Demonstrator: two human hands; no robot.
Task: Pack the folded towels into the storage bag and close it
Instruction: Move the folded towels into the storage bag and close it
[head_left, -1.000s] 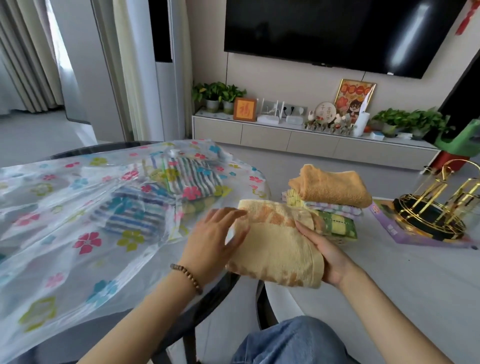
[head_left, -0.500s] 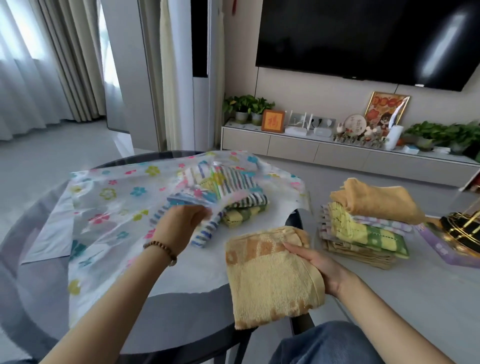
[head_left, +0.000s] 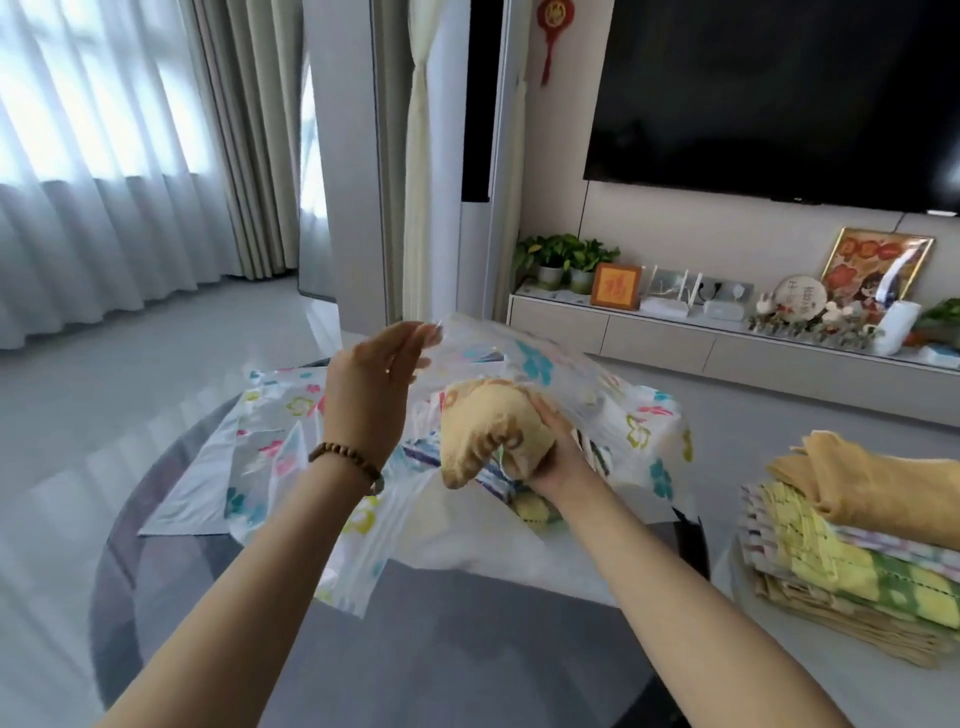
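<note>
At the storage bag (head_left: 540, 364) mouth on the table (head_left: 467, 649), the left hand (head_left: 371, 395) is lifting the flap, grip pinching film; the right hand (head_left: 558, 457), grip grasping the folded towel (head_left: 488, 431), should be feeding it flat and deep.

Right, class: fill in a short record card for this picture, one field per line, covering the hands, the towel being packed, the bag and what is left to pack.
left hand: raised, holding up the top layer of the storage bag
right hand: gripping the folded yellow towel at the bag's mouth
bag contents: striped towels already inside
bag state: open, lying on the round glass table
still to pack: a stack of folded towels to the right
</note>
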